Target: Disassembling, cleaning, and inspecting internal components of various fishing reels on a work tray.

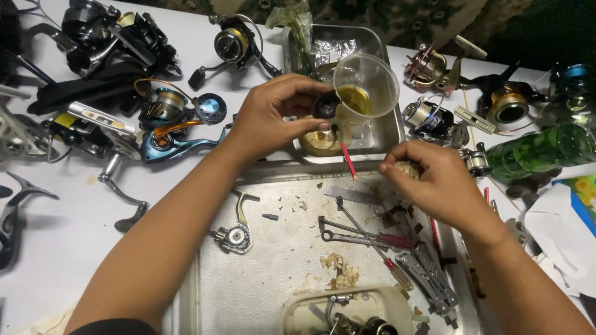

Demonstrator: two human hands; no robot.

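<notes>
Head view looks straight down on my two hands over a white counter [56, 248] crowded with fishing reels. My left hand [270, 118] is closed around a small black reel part [326, 105], pinched between thumb and fingertips and held just above a round tin of yellowish grease [320, 141]. Right beside that part, touching or nearly touching it, stands a clear plastic cup [366, 87] with yellow liquid at the bottom; both cup and tin sit in a small metal tray [388, 133] just beyond my hands. A red-handled brush [348, 160] leans down from under the left hand toward the tray's near edge. My right hand [434, 183] is curled shut on a wad of brownish tissue [406, 167], hovering over a large metal tray [273, 273] nearer to me. Below the right hand lie several wrenches and screwdrivers [397, 248], with scraps of tissue scattered about. Under my left forearm rests a silver reel handle piece [234, 232]. Left of my left hand lies a blue and orange spinning reel [164, 127]; right of my right hand lies a green glass bottle [546, 152] on its side.
</notes>
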